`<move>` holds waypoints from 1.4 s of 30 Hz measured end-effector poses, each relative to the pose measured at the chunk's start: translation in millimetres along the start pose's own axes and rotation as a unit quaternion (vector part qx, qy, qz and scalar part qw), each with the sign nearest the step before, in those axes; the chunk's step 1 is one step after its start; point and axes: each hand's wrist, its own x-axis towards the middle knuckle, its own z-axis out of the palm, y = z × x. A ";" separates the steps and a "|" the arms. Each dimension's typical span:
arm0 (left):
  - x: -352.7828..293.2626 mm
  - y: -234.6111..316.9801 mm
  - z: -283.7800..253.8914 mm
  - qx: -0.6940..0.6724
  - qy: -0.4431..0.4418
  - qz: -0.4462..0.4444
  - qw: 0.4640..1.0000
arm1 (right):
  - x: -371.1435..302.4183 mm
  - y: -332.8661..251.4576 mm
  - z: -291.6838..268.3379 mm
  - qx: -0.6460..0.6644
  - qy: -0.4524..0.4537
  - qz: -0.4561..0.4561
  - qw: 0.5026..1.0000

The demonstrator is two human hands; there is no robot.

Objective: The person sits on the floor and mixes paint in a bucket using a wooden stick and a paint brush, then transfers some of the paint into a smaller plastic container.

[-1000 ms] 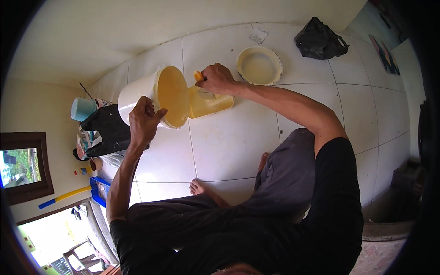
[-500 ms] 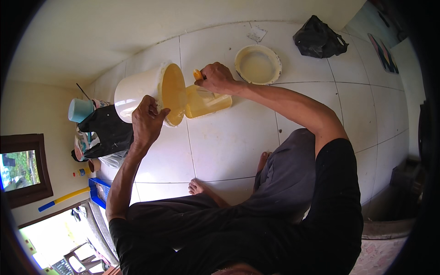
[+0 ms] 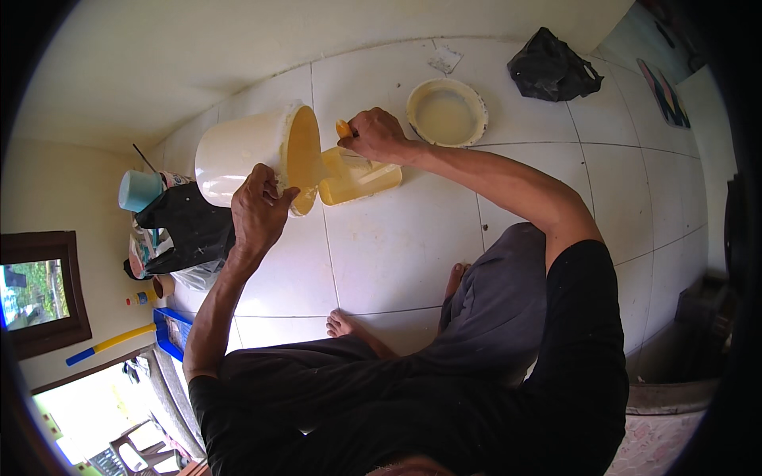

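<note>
Left hand [image 3: 260,210] gripping the tilted, round white plastic bucket [image 3: 242,151] near its mouth, facing the yellowish rectangular tray [image 3: 365,191] — right hand [image 3: 377,136] closed round an orange handle [image 3: 343,129] — slow, steady tipping seems best.

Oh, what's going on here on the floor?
A person is handling a white bucket with both hands busy. The left hand grips its rim, with the bucket tipped so its mouth faces a yellow tub. The right hand, over the tub, holds an orange handle; what it belongs to is mostly hidden. A round basin sits beyond, on the tiled floor.
</note>
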 end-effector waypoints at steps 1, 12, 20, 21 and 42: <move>0.1 0.2 -0.1 0.000 0.000 0.000 1.000 | 0.5 0.0 -0.1 0.000 0.000 0.000 1.000; -2.8 7.7 -1.0 0.009 -0.002 0.010 1.000 | -0.7 -2.7 -3.0 -0.003 -0.010 0.016 1.000; -5.0 11.9 0.3 0.021 -0.014 0.025 0.999 | -0.7 -3.1 -2.5 0.001 -0.011 0.017 1.000; -4.9 11.7 0.7 0.019 -0.014 0.028 0.999 | -0.8 -2.9 -2.8 0.003 -0.011 0.013 1.000; -10.9 8.5 11.5 0.017 -0.003 0.063 0.998 | -0.4 7.0 6.2 0.031 0.008 0.029 0.999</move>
